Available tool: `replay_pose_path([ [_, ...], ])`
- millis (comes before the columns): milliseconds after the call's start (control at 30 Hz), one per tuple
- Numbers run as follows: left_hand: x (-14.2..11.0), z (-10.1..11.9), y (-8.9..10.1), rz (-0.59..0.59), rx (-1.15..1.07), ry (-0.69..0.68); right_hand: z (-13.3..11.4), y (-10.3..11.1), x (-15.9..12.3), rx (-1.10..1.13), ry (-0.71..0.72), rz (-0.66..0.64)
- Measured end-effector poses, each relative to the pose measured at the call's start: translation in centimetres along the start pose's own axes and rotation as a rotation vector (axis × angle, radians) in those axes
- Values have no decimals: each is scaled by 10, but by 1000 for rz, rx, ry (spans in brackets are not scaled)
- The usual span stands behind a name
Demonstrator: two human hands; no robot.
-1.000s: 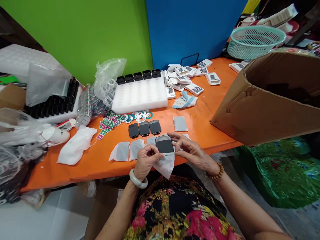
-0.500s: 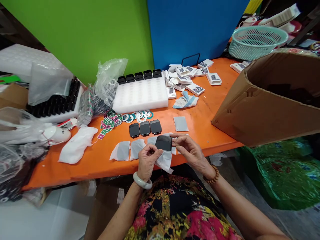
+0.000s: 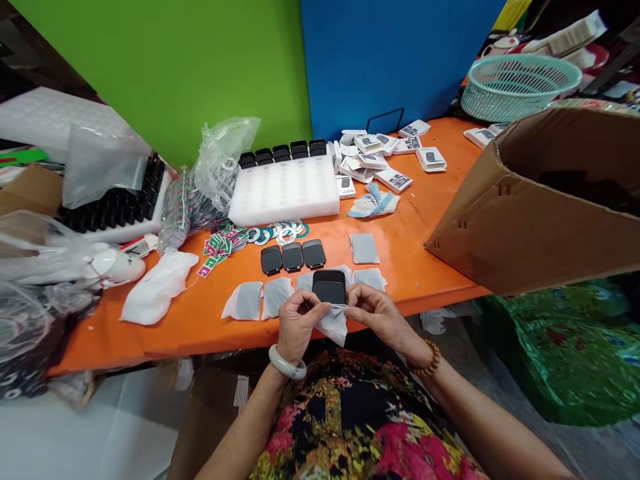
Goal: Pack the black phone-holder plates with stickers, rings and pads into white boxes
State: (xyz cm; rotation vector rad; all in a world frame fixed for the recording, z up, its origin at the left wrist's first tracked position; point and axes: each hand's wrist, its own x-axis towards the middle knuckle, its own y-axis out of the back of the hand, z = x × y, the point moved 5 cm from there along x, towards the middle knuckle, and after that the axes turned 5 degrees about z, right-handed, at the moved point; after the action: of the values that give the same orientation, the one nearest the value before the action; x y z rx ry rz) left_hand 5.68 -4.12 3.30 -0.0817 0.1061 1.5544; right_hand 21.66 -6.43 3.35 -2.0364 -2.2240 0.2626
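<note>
Left hand [image 3: 299, 323] and right hand [image 3: 383, 315] pinch a white pouch [image 3: 335, 327], which uneven tugging could tear, dropping the black case [image 3: 329, 291].

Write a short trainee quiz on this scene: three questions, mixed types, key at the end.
1. Count: how many bare black devices lie in the row between the hands and the white foam block?
2. True or false: the beaded bracelet is on the wrist of the right hand.
3. Short answer: what covers the lower part of the held black device at the left hand?

Key:
1. Three.
2. True; the left wrist has a pale bangle instead.
3. A thin white pouch; the upper part of the device is uncovered.
</note>
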Motion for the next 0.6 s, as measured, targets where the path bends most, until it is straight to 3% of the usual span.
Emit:
replay_pose_path([
  [167,1,-3,-3,-27,-100,65,-1,3,-2,50,13,-32],
  [367,2,-9,-4,-62,-148,139,-6,7,-5,-49,79,-56],
  [467,2,-7,-5,-126,-115,133,-13,13,-4,-81,130,-42],
  [600,-1,-3,-10,-230,-94,136,-18,14,-3,-46,90,-85],
])
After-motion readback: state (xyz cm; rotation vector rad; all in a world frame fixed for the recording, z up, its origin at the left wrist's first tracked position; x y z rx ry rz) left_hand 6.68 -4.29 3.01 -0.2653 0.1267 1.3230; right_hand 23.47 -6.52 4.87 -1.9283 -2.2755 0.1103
